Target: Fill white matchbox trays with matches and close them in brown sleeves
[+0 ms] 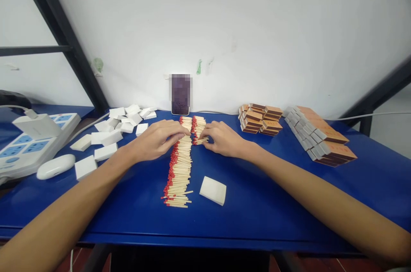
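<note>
A long row of red-headed matches (180, 165) runs down the blue table toward me, heads to the left. Beside its far end, to the right, lies a shorter row of matches (199, 123). My left hand (160, 140) is over the upper part of the long row, thumb and forefinger closed together at the matches. My right hand (223, 139) bends its fingers around the stick ends at the near end of the short row, closed on several matches. One white matchbox tray (213, 190) rests to the right of the long row, nearer me.
White trays (107, 137) are scattered at the left. Matchbox sleeves (260, 118) are stacked at the back right, with a larger stack (323, 135) farther right. A phone (180, 94) leans on the wall. A power strip (35, 143) and white case (56, 166) sit far left.
</note>
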A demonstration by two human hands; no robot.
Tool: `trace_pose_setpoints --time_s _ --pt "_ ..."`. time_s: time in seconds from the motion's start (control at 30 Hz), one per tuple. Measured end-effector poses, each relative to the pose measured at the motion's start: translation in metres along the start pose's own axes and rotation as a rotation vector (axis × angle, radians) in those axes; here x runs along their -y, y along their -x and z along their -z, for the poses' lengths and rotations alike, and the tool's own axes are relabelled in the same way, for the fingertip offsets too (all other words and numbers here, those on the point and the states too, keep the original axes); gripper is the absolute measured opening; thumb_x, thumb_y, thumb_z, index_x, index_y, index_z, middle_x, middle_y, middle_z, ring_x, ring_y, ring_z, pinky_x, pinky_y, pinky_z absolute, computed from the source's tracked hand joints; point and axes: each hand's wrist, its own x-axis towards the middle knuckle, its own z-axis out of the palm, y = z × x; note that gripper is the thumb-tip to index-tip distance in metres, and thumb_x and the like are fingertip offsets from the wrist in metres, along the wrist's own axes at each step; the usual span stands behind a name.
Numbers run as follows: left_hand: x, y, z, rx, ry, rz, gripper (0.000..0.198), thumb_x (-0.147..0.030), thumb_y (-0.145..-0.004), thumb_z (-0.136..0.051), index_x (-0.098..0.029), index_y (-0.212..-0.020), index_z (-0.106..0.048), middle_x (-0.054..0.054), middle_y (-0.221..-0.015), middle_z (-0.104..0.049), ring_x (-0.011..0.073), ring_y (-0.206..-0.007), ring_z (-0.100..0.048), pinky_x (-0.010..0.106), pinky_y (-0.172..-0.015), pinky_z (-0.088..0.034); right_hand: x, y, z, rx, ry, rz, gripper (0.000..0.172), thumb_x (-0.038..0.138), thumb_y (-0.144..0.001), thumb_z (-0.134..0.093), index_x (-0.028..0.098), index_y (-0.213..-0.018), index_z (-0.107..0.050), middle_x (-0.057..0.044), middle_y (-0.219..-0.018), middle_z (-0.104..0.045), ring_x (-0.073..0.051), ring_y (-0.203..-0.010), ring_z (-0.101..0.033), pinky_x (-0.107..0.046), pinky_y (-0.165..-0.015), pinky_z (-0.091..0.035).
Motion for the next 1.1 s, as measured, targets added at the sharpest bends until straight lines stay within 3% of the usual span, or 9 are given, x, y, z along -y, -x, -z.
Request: trace_pose_setpoints --time_s 0.3,0.53,0.7,0.87,1.1 --pt "-0.010 -0.003 -0.003 -0.026 -0.022 -0.078 0.029 -0.008 -0.092 -0.037 -0.018 -0.107 -0.060 0.004 -0.094 -0.068 0.0148 -0.085 -0.058 0.030 -0.076 -0.043 0.004 0.008 0.004 -0.066 -0.032 -0.038 0.020 0.028 -0.090 -0.053 0.019 -0.101 -0.067 -0.008 -0.104 -0.066 -0.023 -0.096 -0.056 -0.036 -0.080 -0.040" --pt "-0.032 -0.008 -0.005 -0.123 -0.170 -0.117 0.024 -0.008 -0.086 -0.042 -0.018 -0.092 -0.063 -0.004 -0.069 -0.064 0.0099 -0.052 -0.038 0.034 -0.067 -0.030 0.008 0.018 -0.003 -0.108 0.074 -0.095 0.019 0.024 -0.090 -0.052 0.016 -0.101 -0.066 -0.009 -0.099 -0.066 -0.022 -0.089 -0.054 -0.034 -0.078 -0.038" --pt "-0.043 -0.010 -0.009 -0.151 -0.103 -0.174 0.019 -0.007 -0.081 -0.047 -0.015 -0.086 -0.063 -0.004 -0.063 -0.061 0.0093 -0.052 -0.041 0.031 -0.070 -0.038 0.010 0.018 -0.010 -0.112 0.105 -0.069 0.022 0.025 -0.094 -0.047 0.016 -0.101 -0.066 -0.009 -0.105 -0.065 -0.021 -0.090 -0.054 -0.034 -0.079 -0.035" --pt "-0.060 -0.011 -0.015 -0.013 -0.087 -0.202 0.019 -0.017 -0.083 -0.049 -0.015 -0.085 -0.067 0.001 -0.068 -0.062 0.0128 -0.057 -0.049 0.029 -0.060 -0.039 0.009 0.017 -0.011 -0.083 0.144 -0.049 0.026 0.027 -0.096 -0.045 0.015 -0.104 -0.066 -0.010 -0.103 -0.065 -0.021 -0.089 -0.053 -0.035 -0.077 -0.033" --pt "-0.084 -0.012 -0.021 0.218 -0.007 -0.198 0.035 -0.041 -0.082 -0.057 -0.017 -0.106 -0.068 0.006 -0.089 -0.068 0.0212 -0.084 -0.056 0.036 -0.080 -0.043 0.010 0.019 -0.010 -0.129 0.210 0.011 0.030 0.025 -0.097 -0.042 0.013 -0.115 -0.063 -0.011 -0.111 -0.065 -0.023 -0.096 -0.051 -0.035 -0.078 -0.031"
